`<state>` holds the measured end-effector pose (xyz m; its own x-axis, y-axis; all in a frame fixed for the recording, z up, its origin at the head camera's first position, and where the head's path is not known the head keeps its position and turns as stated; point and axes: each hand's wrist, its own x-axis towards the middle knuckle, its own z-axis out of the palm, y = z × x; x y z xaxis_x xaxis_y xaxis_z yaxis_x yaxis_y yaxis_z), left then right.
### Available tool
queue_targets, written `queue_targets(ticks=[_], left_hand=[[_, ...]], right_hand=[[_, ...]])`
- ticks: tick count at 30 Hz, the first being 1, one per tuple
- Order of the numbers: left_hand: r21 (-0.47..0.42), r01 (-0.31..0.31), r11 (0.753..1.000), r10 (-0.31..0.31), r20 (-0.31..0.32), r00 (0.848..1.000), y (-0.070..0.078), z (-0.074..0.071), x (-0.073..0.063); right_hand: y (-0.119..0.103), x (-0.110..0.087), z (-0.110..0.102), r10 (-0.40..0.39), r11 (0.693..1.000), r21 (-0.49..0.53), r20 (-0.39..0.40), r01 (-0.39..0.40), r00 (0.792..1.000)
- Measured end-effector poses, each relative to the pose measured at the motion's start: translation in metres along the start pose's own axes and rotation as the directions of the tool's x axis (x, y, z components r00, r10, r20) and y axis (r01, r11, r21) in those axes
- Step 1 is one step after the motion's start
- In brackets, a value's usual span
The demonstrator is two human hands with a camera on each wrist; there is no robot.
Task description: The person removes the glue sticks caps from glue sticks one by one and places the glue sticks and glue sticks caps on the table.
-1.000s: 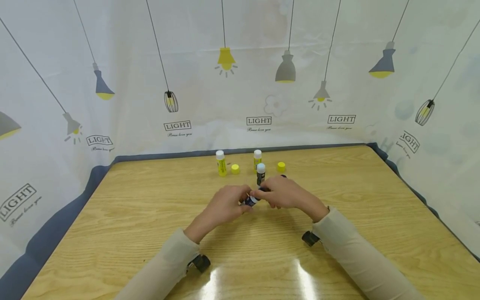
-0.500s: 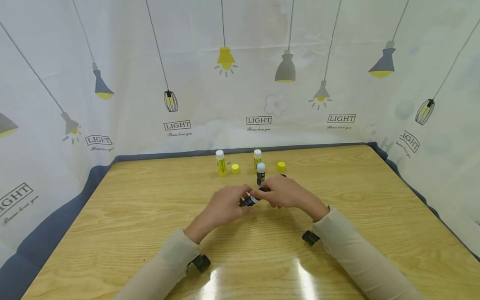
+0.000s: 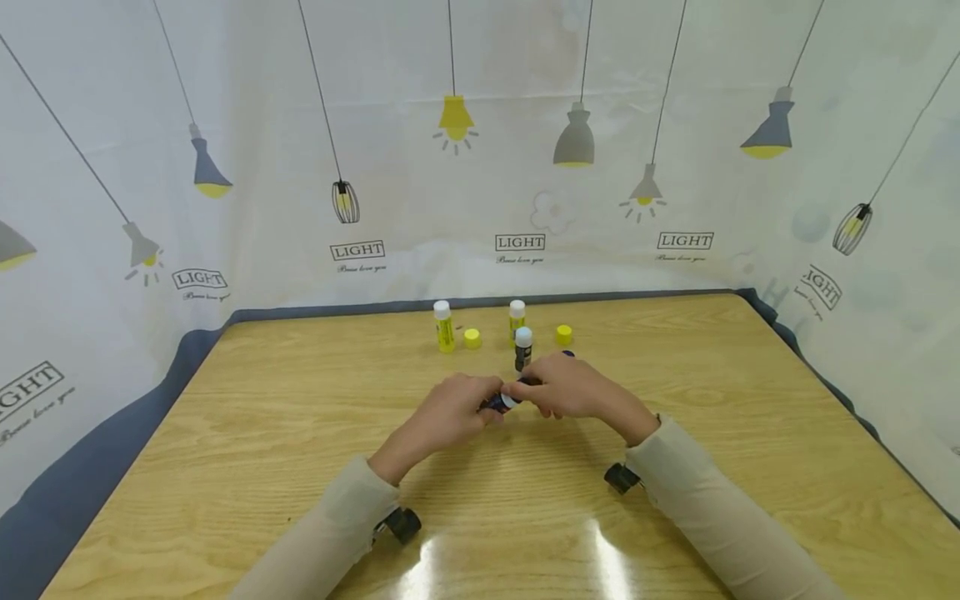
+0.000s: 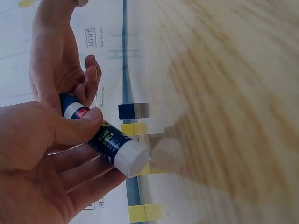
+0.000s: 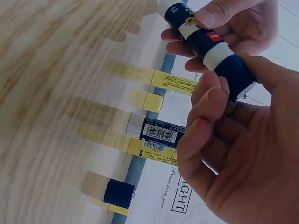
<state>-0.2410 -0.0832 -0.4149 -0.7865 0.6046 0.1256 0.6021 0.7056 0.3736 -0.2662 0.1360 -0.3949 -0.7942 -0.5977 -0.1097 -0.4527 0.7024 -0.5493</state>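
A navy glue stick (image 4: 110,140) with white bands is held slanted between both hands above the table. My left hand (image 3: 453,408) grips its body, the thumb lying across the label in the left wrist view, where the white base points down. My right hand (image 3: 566,385) pinches the navy cap end (image 5: 229,74) with thumb and fingers. Just behind the hands, a second navy glue stick (image 3: 522,350) stands upright with its white end up. A loose navy cap (image 5: 119,192) is on the table, mostly hidden behind my right hand in the head view.
Two yellow glue sticks (image 3: 444,327) stand uncapped with white ends up farther back, one partly behind the standing navy stick. Two yellow caps (image 3: 472,337) rest near them. The wooden table (image 3: 300,392) ends at a cloth backdrop (image 3: 420,200) printed with lamps.
The fingers of my left hand have shifted slightly around the glue stick's body. My right hand keeps its place at the cap end. The things on the table stay put.
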Motion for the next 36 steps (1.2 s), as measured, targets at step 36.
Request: queue_targets(ticks=[36], left_hand=[[-0.282,0.058,0.958,-0.048,0.04,0.998,-0.006,-0.003,0.002]], right_hand=[[-0.013,-0.01,-0.01,-0.173,0.978,-0.143,-0.141,0.153,0.975]])
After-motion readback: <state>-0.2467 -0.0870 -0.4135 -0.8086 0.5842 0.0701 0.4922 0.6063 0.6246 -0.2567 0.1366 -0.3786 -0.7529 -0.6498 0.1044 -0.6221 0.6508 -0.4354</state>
